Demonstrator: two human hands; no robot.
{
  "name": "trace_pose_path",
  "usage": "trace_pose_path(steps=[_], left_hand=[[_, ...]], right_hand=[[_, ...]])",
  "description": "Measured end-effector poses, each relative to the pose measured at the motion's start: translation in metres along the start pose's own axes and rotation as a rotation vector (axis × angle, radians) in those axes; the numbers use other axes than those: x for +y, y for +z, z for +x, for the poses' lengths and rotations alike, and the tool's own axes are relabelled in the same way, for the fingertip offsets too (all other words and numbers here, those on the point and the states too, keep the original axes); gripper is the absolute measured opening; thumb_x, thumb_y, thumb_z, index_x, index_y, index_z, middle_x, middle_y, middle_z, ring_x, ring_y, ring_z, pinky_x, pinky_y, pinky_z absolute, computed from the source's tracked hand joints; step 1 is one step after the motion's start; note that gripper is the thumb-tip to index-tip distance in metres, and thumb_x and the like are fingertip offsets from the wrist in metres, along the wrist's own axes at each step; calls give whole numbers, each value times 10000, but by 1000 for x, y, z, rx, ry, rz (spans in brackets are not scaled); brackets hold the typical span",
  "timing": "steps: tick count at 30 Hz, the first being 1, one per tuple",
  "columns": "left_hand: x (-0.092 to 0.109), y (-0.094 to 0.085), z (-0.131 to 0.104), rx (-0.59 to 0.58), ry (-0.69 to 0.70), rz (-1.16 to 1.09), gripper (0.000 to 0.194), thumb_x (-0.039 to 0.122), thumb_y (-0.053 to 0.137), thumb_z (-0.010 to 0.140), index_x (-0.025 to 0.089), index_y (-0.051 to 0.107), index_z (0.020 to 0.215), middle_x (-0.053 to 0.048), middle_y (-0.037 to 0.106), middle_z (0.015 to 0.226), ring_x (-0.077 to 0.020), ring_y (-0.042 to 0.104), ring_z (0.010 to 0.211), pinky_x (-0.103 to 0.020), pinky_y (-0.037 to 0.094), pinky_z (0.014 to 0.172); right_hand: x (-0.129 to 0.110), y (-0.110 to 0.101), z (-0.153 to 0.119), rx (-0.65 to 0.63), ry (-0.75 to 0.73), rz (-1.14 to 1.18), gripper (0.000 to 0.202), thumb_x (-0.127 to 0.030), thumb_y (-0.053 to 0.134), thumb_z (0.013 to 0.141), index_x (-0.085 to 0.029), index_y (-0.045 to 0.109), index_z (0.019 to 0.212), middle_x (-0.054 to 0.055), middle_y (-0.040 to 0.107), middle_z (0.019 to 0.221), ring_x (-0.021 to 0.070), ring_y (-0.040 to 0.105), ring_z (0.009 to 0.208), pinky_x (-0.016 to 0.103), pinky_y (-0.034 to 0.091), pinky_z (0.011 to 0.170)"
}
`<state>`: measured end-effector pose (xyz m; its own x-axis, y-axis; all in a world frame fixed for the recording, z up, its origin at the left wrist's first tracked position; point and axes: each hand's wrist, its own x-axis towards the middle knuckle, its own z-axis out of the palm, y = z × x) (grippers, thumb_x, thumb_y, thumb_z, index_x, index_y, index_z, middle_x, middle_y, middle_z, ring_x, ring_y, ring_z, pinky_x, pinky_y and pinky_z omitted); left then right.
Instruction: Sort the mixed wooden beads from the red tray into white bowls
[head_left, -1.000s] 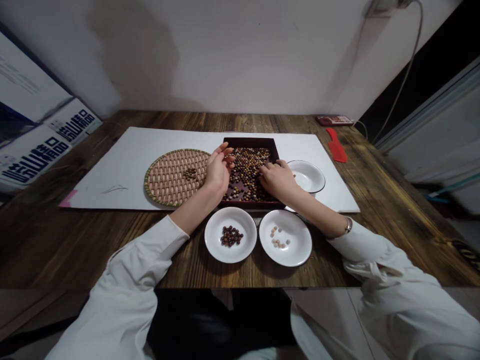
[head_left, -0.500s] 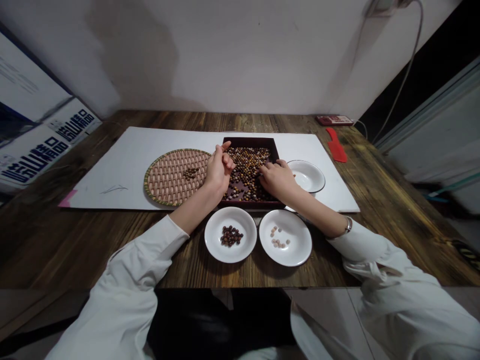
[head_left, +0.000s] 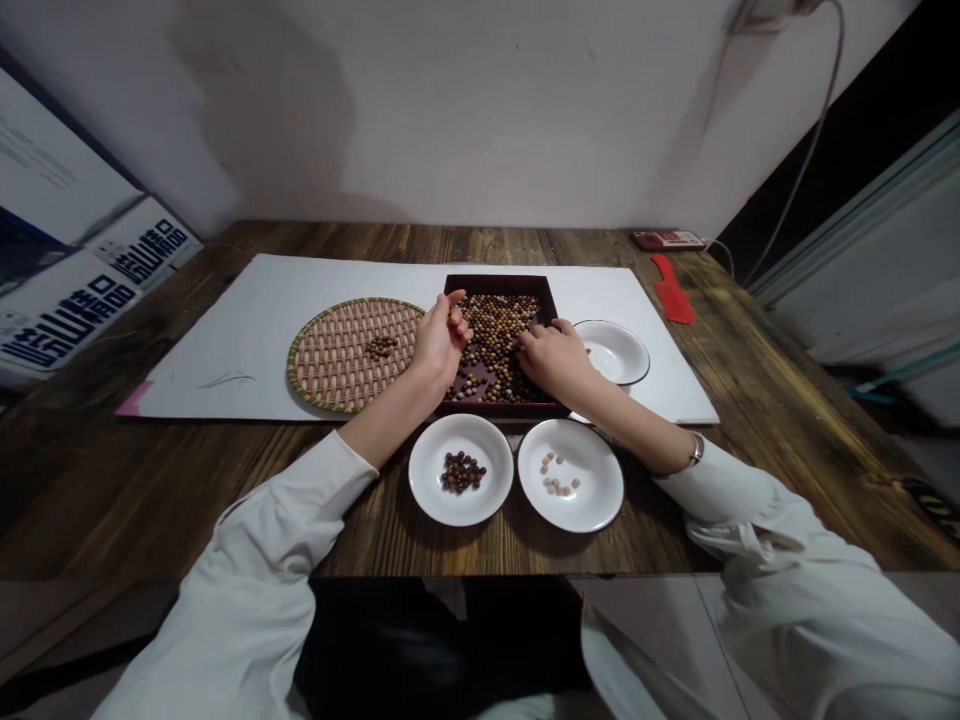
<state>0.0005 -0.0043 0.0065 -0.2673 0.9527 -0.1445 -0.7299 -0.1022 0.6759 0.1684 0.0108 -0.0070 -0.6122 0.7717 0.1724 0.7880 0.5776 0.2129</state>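
Observation:
A dark red tray [head_left: 501,284] holds many small beads [head_left: 499,325] in brown, yellow and pale tones. Over its left edge is my left hand [head_left: 441,340], fingers curled and palm turned inward; what it holds, if anything, is hidden. My right hand [head_left: 553,355] reaches into the tray's right side, fingertips bent down among the beads. In front stand two white dishes: the left dish [head_left: 431,490] has dark brown beads [head_left: 463,472], the right dish [head_left: 592,510] several pale ones [head_left: 559,487]. A round woven mat [head_left: 330,350] bears a small cluster of brown beads [head_left: 382,347].
Another white dish [head_left: 622,352] stands right of the tray, partly behind my right hand. Beneath lies a white board [head_left: 225,350]. A red scraper [head_left: 673,292] and a phone [head_left: 667,241] lie at the back right; printed boxes [head_left: 75,310] stand at far left.
My left hand has shifted very slightly, its fingers a little lower and more curled. My right hand stays in about the same place among the beads.

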Motion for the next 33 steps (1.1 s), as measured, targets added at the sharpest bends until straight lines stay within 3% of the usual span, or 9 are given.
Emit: trace_pose_path(steps=[10,16,33], left_hand=[[2,4,-4,21,-100,35,217,141,415,923,142,605,818,63,408,537,-38,375,420,-159,301,427],[2,3,-4,24,-186,70,215,148,391,890,122,604,883,43,486,576,-52,419,439,-174,327,437],[-2,2,-2,26,-244,157,156,42,426,831,154,534,830,23,592,621,-59,473,464,-180,358,464]], right_hand=[[1,3,0,25,-8,4,269,-230,415,913,-114,636,1012,136,664,969,262,598,878,367,248,880],[1,2,0,13,-8,-9,271,-239,409,918,-117,629,1018,133,660,984,258,599,879,365,249,885],[0,0,-1,12,-9,9,278,-230,410,917,-108,635,1024,146,665,984,265,599,901,370,259,880]])
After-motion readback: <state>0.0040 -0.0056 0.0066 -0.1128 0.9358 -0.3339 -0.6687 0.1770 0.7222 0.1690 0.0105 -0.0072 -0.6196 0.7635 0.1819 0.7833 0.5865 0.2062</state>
